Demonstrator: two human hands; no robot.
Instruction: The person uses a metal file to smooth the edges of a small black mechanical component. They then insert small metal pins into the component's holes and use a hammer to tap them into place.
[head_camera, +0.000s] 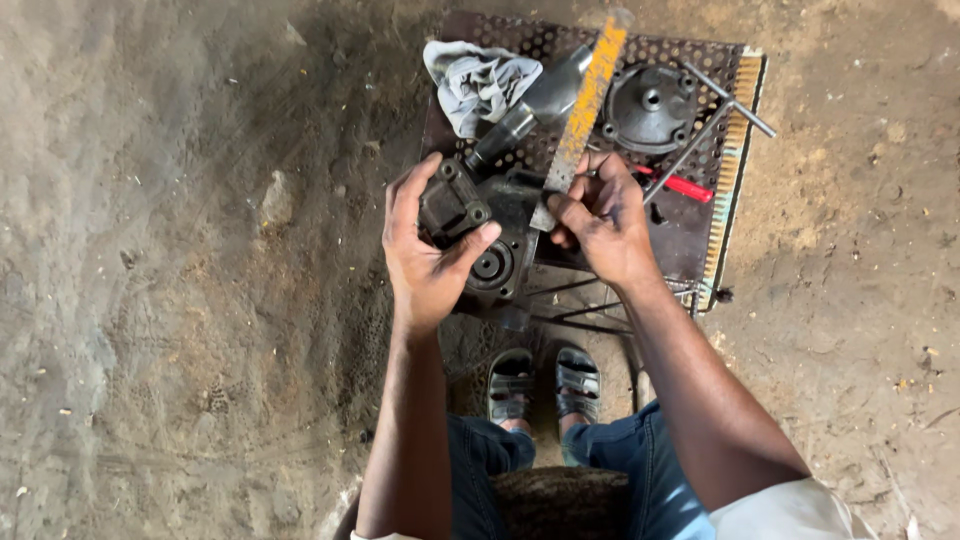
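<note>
Rusty blade (585, 105) in right hand (605, 220) — left hand (425, 260) grips housing (480, 225).

A yellow-flecked grey blade (585, 100), a dark perforated plate (690, 230), a red-handled tool (683, 186), a grey-white rag (478, 82).

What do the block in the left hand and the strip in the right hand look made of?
Block: likely cast metal, dull dark grey, greasy, with bolt heads. Strip: looks like a thin flat metal blade, yellow-orange with worn or rusty patches; exact metal unclear.
</note>
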